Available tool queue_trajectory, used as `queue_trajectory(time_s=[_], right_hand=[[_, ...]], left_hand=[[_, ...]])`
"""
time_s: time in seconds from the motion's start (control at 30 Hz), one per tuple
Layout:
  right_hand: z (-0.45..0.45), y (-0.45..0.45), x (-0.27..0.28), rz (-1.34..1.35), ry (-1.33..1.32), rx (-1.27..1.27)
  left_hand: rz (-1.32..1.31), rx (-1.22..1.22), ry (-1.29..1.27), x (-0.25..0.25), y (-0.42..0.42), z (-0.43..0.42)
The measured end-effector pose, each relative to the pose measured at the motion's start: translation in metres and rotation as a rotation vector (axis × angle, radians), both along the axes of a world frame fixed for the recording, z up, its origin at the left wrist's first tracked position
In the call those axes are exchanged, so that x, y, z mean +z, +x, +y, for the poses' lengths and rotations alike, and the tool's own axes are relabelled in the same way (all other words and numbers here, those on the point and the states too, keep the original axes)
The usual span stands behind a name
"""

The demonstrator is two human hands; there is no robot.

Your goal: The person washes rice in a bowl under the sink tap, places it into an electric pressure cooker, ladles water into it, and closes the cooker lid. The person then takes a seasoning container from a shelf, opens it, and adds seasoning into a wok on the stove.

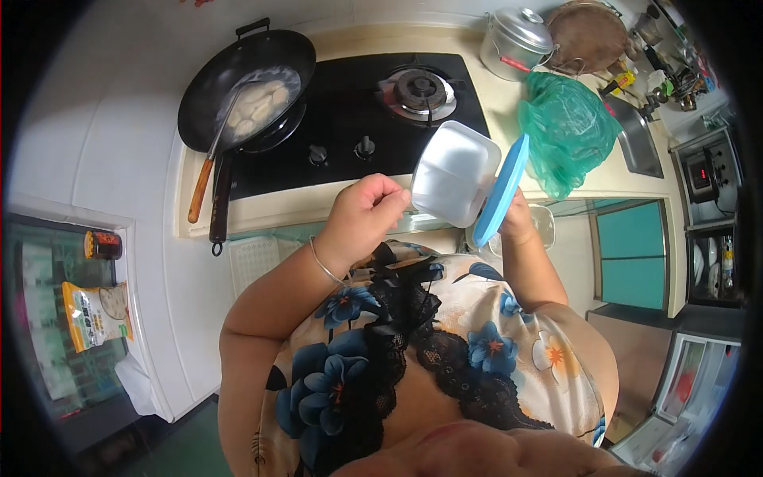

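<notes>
My left hand, with a thin bracelet at its wrist, is closed with thumb and forefinger pinching the near left edge of a white plastic food container. The container is tilted, its inside facing me, and I see nothing in it. My right hand is mostly hidden behind a light blue lid, which it holds on edge against the container's right side. Both are in front of the stove's edge, in front of my body.
On the hob, a black wok holds pale dumpling-like pieces in liquid, with a wooden-handled ladle. A burner stands to its right. Further right are a green plastic bag, a lidded metal pot and a sink.
</notes>
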State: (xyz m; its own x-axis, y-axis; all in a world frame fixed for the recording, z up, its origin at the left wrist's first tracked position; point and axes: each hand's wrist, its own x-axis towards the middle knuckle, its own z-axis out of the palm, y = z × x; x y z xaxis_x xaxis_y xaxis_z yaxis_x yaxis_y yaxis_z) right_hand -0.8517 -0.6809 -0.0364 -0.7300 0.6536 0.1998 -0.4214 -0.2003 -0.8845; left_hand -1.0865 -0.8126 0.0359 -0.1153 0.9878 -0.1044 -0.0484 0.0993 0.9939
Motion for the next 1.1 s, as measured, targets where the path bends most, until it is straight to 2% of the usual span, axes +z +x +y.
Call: queue_trajectory(time_s=[0.23, 0.57, 0.83, 0.97, 1.03, 1.1], right_hand=[[0.009, -0.009, -0.007, -0.011, 0.004, -0.017], [0.011, -0.017, 0.0, -0.021, -0.003, 0.003], [0.015, -0.016, -0.011, 0.036, -0.03, 0.073], [0.013, -0.013, -0.006, -0.008, -0.022, 0.046], [0.011, -0.015, -0.002, -0.016, 0.018, 0.055], [0.007, -0.016, 0.001, -0.015, 0.015, 0.056]], left_hand=[[-0.127, 0.119, -0.03, 0.001, -0.008, -0.003], [-0.169, 0.206, -0.027, 0.005, -0.011, -0.005], [-0.381, 0.202, 0.003, 0.002, -0.017, -0.005], [-0.232, 0.22, -0.005, 0.004, -0.011, -0.005], [-0.001, 0.199, 0.057, 0.005, -0.01, -0.007], [0.079, 0.189, 0.076, 0.003, -0.009, -0.01]])
